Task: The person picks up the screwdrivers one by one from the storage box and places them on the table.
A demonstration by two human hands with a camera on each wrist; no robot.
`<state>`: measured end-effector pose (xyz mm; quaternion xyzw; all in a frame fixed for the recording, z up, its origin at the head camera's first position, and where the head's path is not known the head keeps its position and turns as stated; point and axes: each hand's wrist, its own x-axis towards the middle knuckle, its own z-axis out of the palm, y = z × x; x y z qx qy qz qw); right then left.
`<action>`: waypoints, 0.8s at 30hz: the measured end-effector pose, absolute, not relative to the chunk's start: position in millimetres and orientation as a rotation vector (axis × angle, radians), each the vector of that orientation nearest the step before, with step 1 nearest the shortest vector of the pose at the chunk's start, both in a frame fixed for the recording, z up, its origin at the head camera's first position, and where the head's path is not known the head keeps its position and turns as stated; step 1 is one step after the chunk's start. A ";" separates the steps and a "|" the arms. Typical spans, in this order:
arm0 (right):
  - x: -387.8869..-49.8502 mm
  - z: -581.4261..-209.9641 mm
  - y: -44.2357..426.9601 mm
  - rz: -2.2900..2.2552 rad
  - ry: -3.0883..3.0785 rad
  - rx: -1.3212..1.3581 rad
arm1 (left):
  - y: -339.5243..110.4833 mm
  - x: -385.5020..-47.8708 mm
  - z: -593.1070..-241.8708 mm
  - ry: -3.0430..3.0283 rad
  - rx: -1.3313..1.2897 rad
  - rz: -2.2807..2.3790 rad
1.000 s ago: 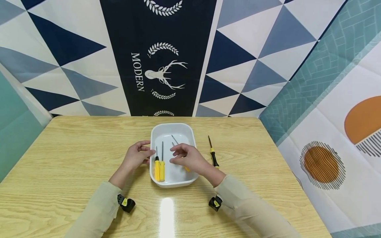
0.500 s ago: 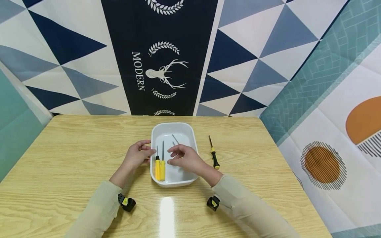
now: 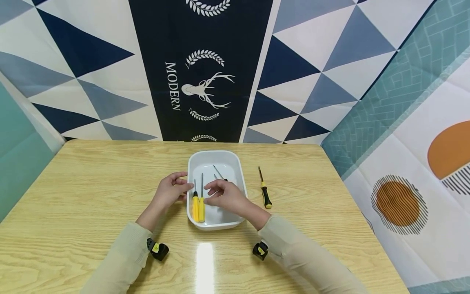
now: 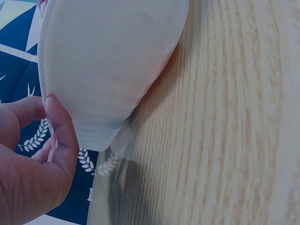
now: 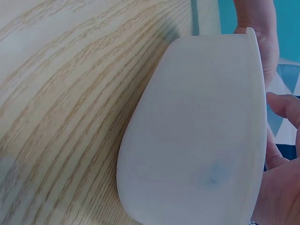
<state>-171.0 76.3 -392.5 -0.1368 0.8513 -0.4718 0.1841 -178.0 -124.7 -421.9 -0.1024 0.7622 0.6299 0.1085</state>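
Observation:
In the head view a white plastic tray stands on the table. My left hand pinches its left rim, and the left wrist view shows the thumb against the outer wall. Two yellow-handled screwdrivers, a left one and a right one, lie side by side in the tray's left part. My right hand hovers over the tray, thumb and index finger apart, fingertips close to the right one. Farther back, metal shafts show in the tray; their handles are mostly hidden by that hand.
A black-and-yellow screwdriver lies on the wooden table to the right of the tray. A patterned cloth wall rises behind the table's back edge. Both wrists carry small black camera mounts.
My right hand has moved a little left inside the tray, toward the two yellow-handled screwdrivers. My left hand stays on the rim. The head view has shifted slightly.

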 end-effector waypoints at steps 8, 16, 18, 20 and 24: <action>-170.5 -394.9 71.4 -1.325 2.389 -0.385 | -125.1 -178.5 -421.9 2.232 -0.288 1.873; -170.1 -394.2 66.0 -1.298 2.403 -0.389 | -124.6 -177.3 -420.1 2.238 -0.284 1.860; -170.5 -394.7 64.4 -1.289 2.399 -0.378 | -124.9 -177.8 -420.5 2.238 -0.289 1.861; -170.6 -395.5 62.8 -1.285 2.395 -0.363 | -125.0 -178.5 -421.2 2.237 -0.292 1.862; -171.2 -398.3 60.0 -1.278 2.379 -0.318 | -125.1 -178.9 -422.2 2.236 -0.289 1.865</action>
